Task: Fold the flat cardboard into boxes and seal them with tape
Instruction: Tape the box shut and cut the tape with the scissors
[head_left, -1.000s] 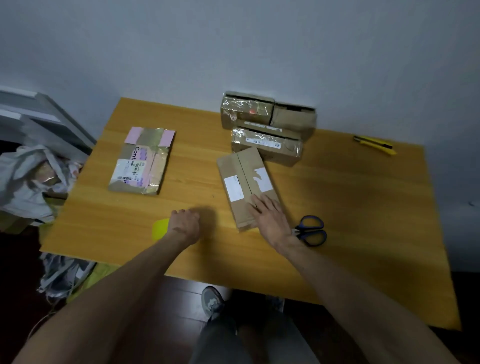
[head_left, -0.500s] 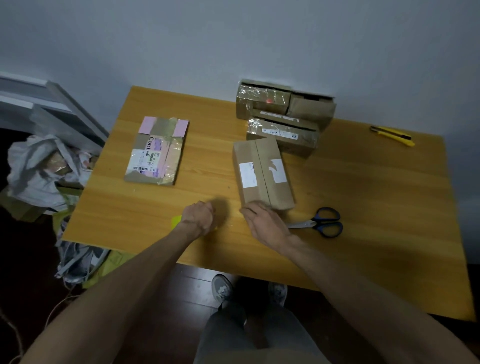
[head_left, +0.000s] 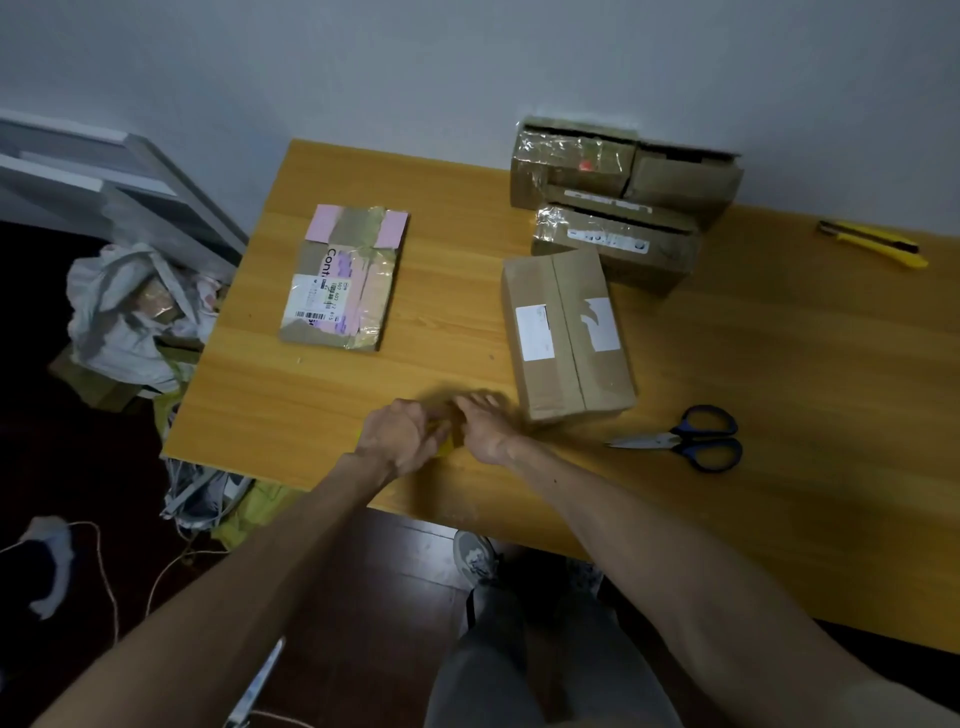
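Note:
A folded brown box with white labels lies on the wooden table, just beyond my hands. My left hand is curled round a small yellow object near the table's front edge; most of that object is hidden. Against it from the right comes my right hand, its fingers blurred over the same yellow object. A flattened carton with pink patches and tape lies to the far left. Three taped boxes are stacked by the wall.
Blue-handled scissors lie right of the folded box. A yellow utility knife sits at the far right. Left of the table, bags and scraps are piled on the floor beside a grey frame. My shoe shows under the table.
My right hand has left the folded box and moved left to meet my left hand at the yellow object. The view has swung to the left.

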